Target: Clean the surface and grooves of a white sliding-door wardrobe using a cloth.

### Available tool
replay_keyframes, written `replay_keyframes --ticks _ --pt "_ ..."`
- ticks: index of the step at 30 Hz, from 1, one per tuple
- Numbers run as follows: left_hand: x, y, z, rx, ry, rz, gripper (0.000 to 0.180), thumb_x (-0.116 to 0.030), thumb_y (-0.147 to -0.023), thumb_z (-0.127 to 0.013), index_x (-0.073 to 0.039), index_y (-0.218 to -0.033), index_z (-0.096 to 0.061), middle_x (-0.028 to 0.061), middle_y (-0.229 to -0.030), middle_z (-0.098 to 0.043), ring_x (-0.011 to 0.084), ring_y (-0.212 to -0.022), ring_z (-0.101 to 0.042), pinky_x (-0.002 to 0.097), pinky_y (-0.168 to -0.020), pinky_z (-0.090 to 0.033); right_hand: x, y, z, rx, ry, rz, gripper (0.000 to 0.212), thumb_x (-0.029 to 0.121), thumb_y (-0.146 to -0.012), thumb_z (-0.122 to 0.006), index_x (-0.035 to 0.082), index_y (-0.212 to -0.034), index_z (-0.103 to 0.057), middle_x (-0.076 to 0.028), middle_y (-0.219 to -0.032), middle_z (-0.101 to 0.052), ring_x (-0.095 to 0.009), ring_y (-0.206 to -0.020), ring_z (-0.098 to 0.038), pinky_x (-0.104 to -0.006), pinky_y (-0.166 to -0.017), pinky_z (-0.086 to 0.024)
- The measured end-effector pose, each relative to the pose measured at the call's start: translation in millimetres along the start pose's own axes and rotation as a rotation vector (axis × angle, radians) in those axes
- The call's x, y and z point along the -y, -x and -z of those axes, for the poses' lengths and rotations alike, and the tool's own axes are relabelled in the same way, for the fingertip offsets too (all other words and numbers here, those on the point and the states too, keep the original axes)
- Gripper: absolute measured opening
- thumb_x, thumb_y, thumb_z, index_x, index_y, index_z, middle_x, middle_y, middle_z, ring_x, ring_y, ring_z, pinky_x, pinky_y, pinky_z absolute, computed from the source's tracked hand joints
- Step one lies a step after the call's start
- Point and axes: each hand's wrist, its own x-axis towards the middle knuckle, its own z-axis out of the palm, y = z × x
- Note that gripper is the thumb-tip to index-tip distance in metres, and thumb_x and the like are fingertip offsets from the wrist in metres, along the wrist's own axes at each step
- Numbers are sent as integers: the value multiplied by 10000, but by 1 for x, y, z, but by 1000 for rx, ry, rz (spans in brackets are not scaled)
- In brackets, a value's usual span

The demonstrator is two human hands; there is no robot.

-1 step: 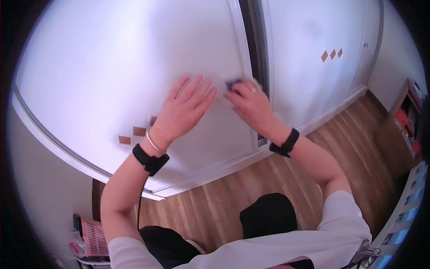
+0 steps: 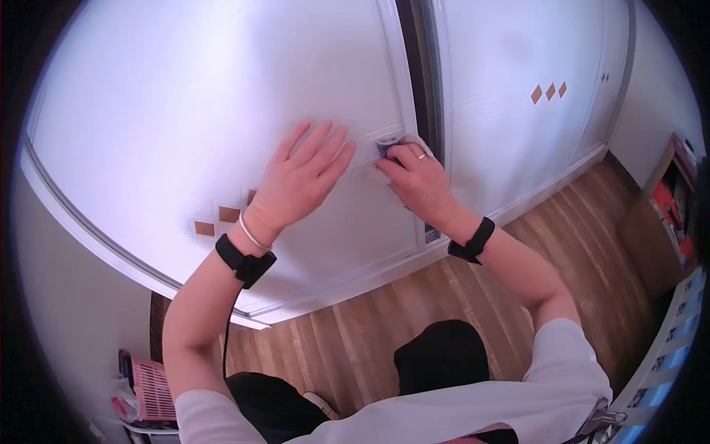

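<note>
While my right grip [image 2: 424,183] clamps a blue-and-pale cloth [image 2: 387,145] at its fingertips against the white door panel [image 2: 333,59], my left grip [image 2: 302,181], fingers apart, lies flat to its left. I seem to be wiping; the next move calls for steady pressure, clear of the dark gap [image 2: 418,55] beside my right grip.

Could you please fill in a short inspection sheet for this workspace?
Surface: white sliding door with brown diamond insets; a dark gap along its right edge.
Things in hand: one blue-and-white cloth-like item, partly covered by the grip.
Clutter: pink basket at lower left.
Hands: left hand spread over the door, contact unclear; right hand pinches the item near the door's edge.
Cables: thin black cable hanging from the left wristband.
Surroundings: wooden floor below.
</note>
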Motion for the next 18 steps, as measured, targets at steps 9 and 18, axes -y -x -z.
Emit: replay_keyframes --ticks 9,18 --pt "17 -5 -4 25 -87 -46 443 -89 -766 -639 -116 -1208 -629 53 -1319 -556 233 -1262 -490 441 -1099 -347 -11 -110 43 -311 49 -1 263 34 -690 -695 74 -946 -653 -88 -979 -577 -291 -950 -590 -397 -770 -512" --pt "29 7 -15 -83 -82 -62 398 -82 -787 -628 -101 -1185 -630 58 -1295 -575 239 -1244 -516 448 -1097 -350 -4 -89 42 -163 98 -108 253 54 -665 -721 50 -904 -638 -88 -955 -576 -297 -924 -594 -403 -757 -508"
